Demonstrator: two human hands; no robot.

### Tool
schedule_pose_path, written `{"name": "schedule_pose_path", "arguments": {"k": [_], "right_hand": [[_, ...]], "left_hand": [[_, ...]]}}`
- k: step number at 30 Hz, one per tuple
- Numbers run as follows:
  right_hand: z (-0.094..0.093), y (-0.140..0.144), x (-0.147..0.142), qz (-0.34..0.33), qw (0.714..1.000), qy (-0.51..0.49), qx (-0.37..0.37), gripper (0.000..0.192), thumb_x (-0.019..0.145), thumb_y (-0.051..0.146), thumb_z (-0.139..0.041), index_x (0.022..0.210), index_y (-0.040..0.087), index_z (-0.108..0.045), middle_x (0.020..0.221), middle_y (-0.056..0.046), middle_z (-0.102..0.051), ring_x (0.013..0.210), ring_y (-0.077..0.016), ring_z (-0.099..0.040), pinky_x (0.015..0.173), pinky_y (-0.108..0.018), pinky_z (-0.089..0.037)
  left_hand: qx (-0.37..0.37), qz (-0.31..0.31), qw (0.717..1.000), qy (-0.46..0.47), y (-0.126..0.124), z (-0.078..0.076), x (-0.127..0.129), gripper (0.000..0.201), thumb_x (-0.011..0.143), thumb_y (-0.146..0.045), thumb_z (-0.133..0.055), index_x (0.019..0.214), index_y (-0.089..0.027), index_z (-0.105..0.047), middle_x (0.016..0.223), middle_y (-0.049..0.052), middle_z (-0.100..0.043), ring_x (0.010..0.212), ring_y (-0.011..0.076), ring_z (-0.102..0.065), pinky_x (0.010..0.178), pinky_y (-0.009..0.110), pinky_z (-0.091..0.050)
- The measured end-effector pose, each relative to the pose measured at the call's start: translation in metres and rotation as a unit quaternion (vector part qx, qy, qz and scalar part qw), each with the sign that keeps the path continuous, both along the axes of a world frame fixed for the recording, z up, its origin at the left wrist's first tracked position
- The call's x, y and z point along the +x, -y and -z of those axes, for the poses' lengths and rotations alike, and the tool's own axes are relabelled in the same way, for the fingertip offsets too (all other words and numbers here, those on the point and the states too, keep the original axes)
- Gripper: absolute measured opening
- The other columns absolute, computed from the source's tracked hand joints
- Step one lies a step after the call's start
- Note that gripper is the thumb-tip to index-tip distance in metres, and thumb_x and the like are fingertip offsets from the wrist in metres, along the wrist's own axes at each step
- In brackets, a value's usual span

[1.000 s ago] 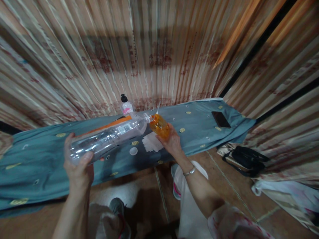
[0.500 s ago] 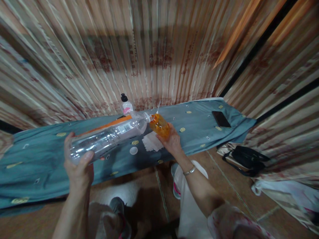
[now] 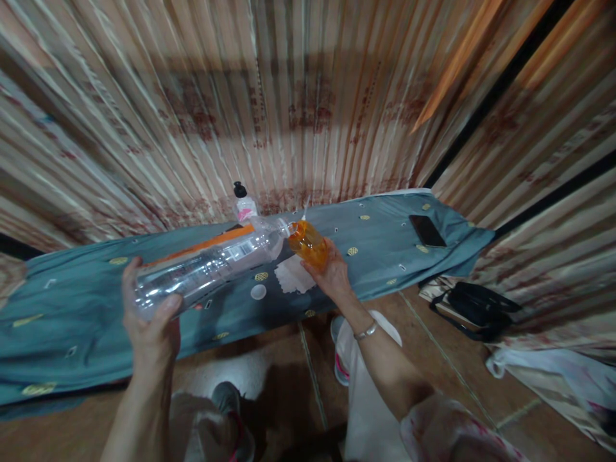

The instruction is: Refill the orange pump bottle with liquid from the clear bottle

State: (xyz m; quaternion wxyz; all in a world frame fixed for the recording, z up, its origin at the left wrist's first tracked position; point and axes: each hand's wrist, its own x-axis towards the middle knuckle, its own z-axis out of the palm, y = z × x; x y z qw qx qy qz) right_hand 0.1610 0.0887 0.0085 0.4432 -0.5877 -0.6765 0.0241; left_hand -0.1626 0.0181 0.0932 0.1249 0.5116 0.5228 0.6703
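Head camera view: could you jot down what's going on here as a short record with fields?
Left hand: left hand grips the base of a large clear plastic bottle, tipped nearly level.
Right hand: right hand holds a small orange translucent container at the bottle's mouth.
Surface: table under a blue-grey patterned cloth.
On the cloth: white round cap, white crumpled tissue, black phone, small spray bottle with a black top.
Floor: black bag.

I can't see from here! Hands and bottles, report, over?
Left hand grips clear bottle, tipped. Right hand holds orange bottle. Mouths meet. White cap lies below.
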Motion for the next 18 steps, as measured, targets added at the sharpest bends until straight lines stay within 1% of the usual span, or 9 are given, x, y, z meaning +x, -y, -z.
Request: {"name": "schedule_pose_path", "arguments": {"k": [2, 4, 6, 10, 15, 18], "right_hand": [[0.000, 0.000, 0.000, 0.001, 1.000, 0.002, -0.004, 0.079, 0.087, 0.054, -0.068, 0.145, 0.010, -0.041, 0.137, -0.025, -0.063, 0.129, -0.0350, -0.061, 0.108, -0.055, -0.052], [-0.001, 0.000, 0.000, -0.001, 1.000, 0.003, -0.008, 0.081, 0.086, 0.055, -0.070, 0.144, 0.007, -0.041, 0.137, -0.027, -0.062, 0.129, -0.0362, -0.061, 0.108, -0.055, -0.052], [-0.001, 0.000, -0.001, -0.002, 1.000, 0.003, -0.012, 0.081, 0.086, 0.055, -0.070, 0.143, 0.005, -0.042, 0.137, -0.028, -0.061, 0.130, -0.0370, -0.060, 0.108, -0.055, -0.052], [-0.003, 0.002, -0.001, 0.002, 1.000, -0.003, -0.015, 0.079, 0.087, 0.055, -0.068, 0.144, 0.007, -0.041, 0.137, -0.026, -0.062, 0.129, -0.0367, -0.061, 0.106, -0.054, -0.053], [-0.004, 0.002, -0.001, 0.000, 1.000, -0.008, -0.009, 0.079, 0.085, 0.055, -0.070, 0.142, 0.008, -0.043, 0.134, -0.026, -0.064, 0.128, -0.0368, -0.062, 0.105, -0.054, -0.054], [-0.004, 0.001, -0.001, 0.005, 1.000, -0.010, -0.010, 0.078, 0.086, 0.056, -0.069, 0.142, 0.008, -0.044, 0.134, -0.025, -0.065, 0.126, -0.0364, -0.063, 0.104, -0.054, -0.055]], "left_hand": [[-0.008, 0.026, 0.997, 0.070, 0.001, -0.002, 0.001, 0.106, 0.047, -0.064, -0.088, 0.143, -0.033, -0.055, 0.109, 0.002, -0.059, 0.093, 0.0252, -0.062, 0.097, 0.056, -0.054], [-0.011, 0.032, 0.994, 0.105, 0.001, -0.004, 0.003, 0.107, 0.042, -0.059, -0.092, 0.140, -0.033, -0.057, 0.106, 0.001, -0.058, 0.092, 0.0241, -0.061, 0.099, 0.056, -0.052], [-0.018, 0.031, 0.993, 0.113, 0.002, -0.005, 0.004, 0.106, 0.041, -0.057, -0.092, 0.139, -0.034, -0.058, 0.105, 0.001, -0.057, 0.090, 0.0232, -0.060, 0.100, 0.056, -0.052], [-0.024, 0.028, 0.993, 0.109, 0.003, -0.007, 0.005, 0.105, 0.041, -0.059, -0.092, 0.138, -0.035, -0.058, 0.105, 0.001, -0.057, 0.090, 0.0239, -0.060, 0.098, 0.055, -0.052], [-0.026, 0.044, 0.986, 0.159, 0.005, -0.011, 0.009, 0.102, 0.039, -0.049, -0.095, 0.134, -0.036, -0.062, 0.105, -0.001, -0.057, 0.090, 0.0215, -0.059, 0.097, 0.048, -0.053], [-0.026, 0.046, 0.984, 0.168, 0.004, -0.012, 0.011, 0.101, 0.039, -0.046, -0.096, 0.133, -0.036, -0.063, 0.106, -0.001, -0.057, 0.092, 0.0213, -0.059, 0.097, 0.046, -0.052]]}}
